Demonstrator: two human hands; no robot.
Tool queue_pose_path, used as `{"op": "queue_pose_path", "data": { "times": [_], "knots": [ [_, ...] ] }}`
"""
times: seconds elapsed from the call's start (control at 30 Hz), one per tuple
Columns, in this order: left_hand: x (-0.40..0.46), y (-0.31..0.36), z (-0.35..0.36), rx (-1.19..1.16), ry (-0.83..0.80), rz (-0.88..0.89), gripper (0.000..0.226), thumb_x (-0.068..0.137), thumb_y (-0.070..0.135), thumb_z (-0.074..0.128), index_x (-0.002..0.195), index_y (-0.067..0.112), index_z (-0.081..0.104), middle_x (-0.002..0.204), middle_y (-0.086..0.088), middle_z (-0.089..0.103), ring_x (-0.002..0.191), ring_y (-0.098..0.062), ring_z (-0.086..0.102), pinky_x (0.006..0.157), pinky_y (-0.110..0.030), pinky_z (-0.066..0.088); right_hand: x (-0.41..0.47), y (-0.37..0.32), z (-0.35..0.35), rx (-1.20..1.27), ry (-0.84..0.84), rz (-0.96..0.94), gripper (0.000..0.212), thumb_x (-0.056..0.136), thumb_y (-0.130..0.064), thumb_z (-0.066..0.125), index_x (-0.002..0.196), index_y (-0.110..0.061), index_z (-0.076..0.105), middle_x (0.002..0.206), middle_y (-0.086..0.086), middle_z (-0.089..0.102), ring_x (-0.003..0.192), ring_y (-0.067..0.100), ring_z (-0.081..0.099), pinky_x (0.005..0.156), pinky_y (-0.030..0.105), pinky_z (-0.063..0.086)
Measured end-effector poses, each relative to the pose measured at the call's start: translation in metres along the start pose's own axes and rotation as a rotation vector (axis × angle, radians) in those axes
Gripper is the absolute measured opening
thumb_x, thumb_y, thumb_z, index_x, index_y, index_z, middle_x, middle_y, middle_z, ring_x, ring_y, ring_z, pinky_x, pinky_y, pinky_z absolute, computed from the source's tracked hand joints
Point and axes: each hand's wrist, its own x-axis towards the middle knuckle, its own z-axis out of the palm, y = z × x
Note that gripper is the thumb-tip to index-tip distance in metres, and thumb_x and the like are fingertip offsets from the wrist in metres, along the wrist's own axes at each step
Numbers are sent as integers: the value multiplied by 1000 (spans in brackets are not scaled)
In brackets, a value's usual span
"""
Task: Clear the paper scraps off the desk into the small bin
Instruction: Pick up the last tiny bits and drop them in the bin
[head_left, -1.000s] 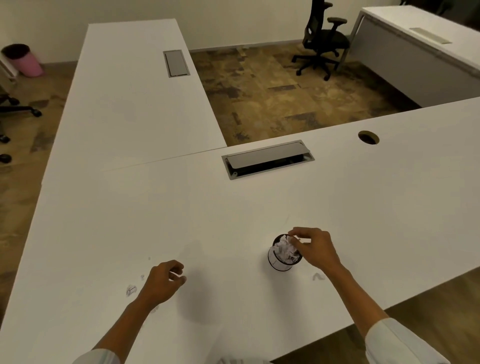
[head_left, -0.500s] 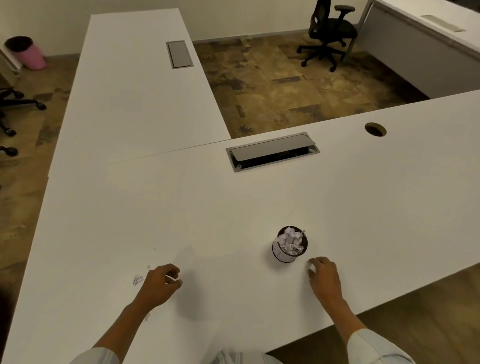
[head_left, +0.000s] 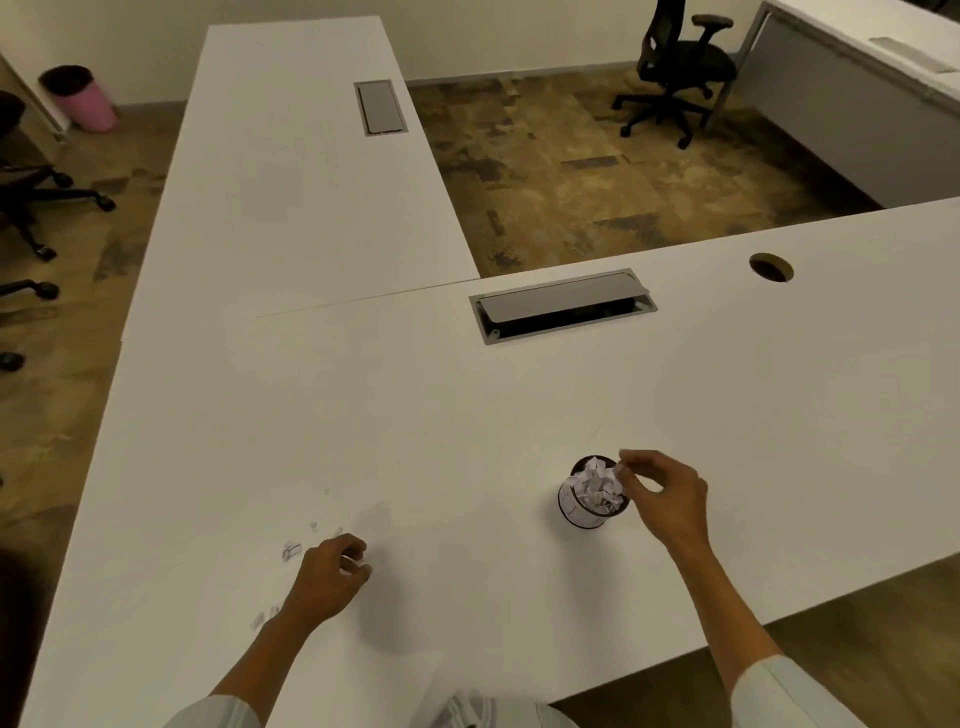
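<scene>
Head view: right hand over small bin, fingers pinching paper scrap above rim. Left hand curled on desk, loose scraps just beside.

Both bare forearms end in pale, light-coloured sleeves pushed back, possibly a faintly striped shirt below.

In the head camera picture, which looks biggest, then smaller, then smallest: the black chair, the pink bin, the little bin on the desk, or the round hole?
1. Black chair
2. Pink bin and little bin: they look about alike. The pink one stands much farther away, so I won't rank them.
3. Round hole
</scene>
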Motion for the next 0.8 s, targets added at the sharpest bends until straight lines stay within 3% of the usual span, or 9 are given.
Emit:
{"op": "queue_pose_path", "data": {
  "times": [0.17,0.23,0.33,0.43,0.53,0.6,0.67,0.73,0.8],
  "knots": [
    [-7,-15,-11,20,90,47,49,69,22,81,112,14,60,115,-3,61,107,-22,56,88,-25,36,1,-12,6,-40,52,20,12,83,-18,72,95,-22,72,87,-9,73,82,-6,67,73,13,51],
    [-13,-26,-19,87,93,30,75,62,41,81,127,17,52,132,-4,50,124,-25,41,96,-33,38,-9,-18,11,-47,77,2,11,84,-15,70,93,-20,71,86,-5,72,80,-13,63,64,4,46],
    [-23,-46,-31,333,28,-17,115,49,75,63,145,24,26,154,-8,19,140,-30,19,108,-46,32,-35,-31,38,-11,28,-47,12,84,-8,70,88,-19,71,86,-2,70,78,-11,61,63,0,44],
    [-35,-69,-37,513,-57,-44,130,44,85,56,148,32,-1,158,-12,-8,144,-38,3,114,-50,18,-70,-31,88,37,-198,-110,27,83,-2,70,88,-29,68,86,-11,70,81,-4,65,65,9,52],
    [-46,-88,-39,548,-60,-88,131,44,83,56,143,39,-16,156,-14,-15,143,-41,-1,113,-53,17,-101,-19,147,-21,-482,-166,32,83,-11,72,108,-30,65,110,-16,68,104,3,64,83,29,57],
    [-51,-100,-41,531,-55,-85,125,48,80,57,141,40,-18,157,-15,-15,143,-41,2,113,-52,20,-114,-10,185,-206,-648,-201,51,85,-32,68,132,-23,51,140,-7,51,128,10,48,105,36,44],
    [-55,-109,-41,503,-58,-56,119,56,74,60,146,37,-9,157,-14,-10,142,-40,7,112,-51,26,-126,-6,219,-407,-810,-223,85,84,-63,51,150,-16,22,156,-4,19,145,16,19,118,36,22],
    [-57,-113,-40,478,-54,-14,111,64,65,63,149,30,0,158,-13,-4,142,-39,11,110,-49,30,-141,-7,250,-587,-917,-331,109,74,-83,26,151,-12,-2,158,0,-10,147,21,-8,120,45,5],
    [-58,-115,-37,466,-58,11,108,69,59,64,149,22,1,158,-13,0,142,-35,12,112,-47,30,-161,-8,276,-737,-967,-484,113,75,-84,27,150,-8,-12,155,10,-24,145,27,-20,118,52,-6]
  ]
}}
